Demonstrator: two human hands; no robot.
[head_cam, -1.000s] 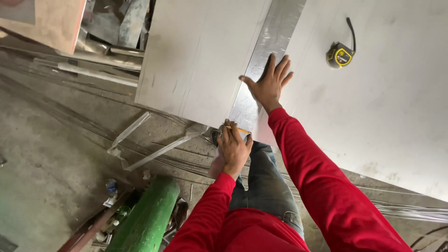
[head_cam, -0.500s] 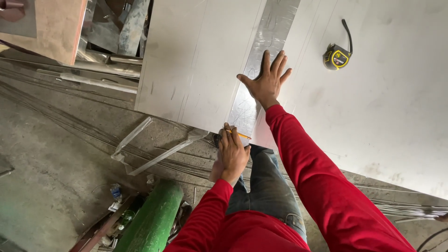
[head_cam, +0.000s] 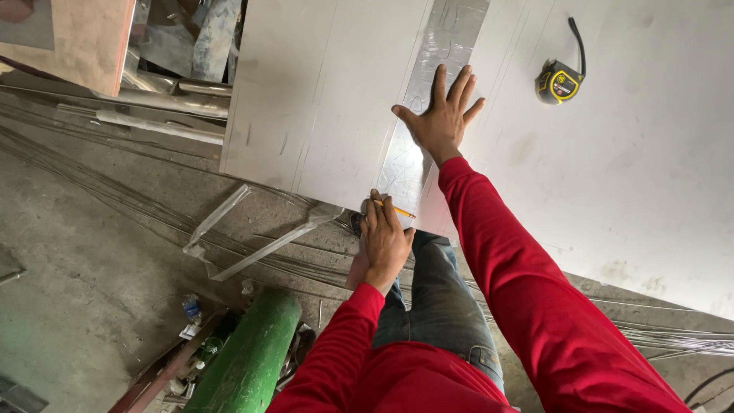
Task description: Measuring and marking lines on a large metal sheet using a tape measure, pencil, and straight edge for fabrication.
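While the right hand (head_cam: 442, 115) lies flat with fingers spread on the shiny metal strip (head_cam: 428, 115), gripping nothing, the left hand (head_cam: 384, 237) is curled around a yellow pencil (head_cam: 395, 209) at the near edge of the sheet. Pencil tip seems to sit at the strip's near end, hard to tell if it touches. Strip runs near-to-far across a big pale metal sheet (head_cam: 627, 168), which fills the right and far part of the scene. Both arms in red sleeves, jeans visible below. Yellow-black tape measure (head_cam: 558, 82) rests on the sheet, far right of the right hand, well apart from it. Left of the sheet: concrete floor, a bent metal bracket (head_cam: 252, 237) near the sheet's near-left corner, metal tubes (head_cam: 160, 126) further left and far. Green cylinder (head_cam: 245, 359) lies on the floor near-left, beside the person's leg. Wooden board (head_cam: 84, 38) at far left corner.
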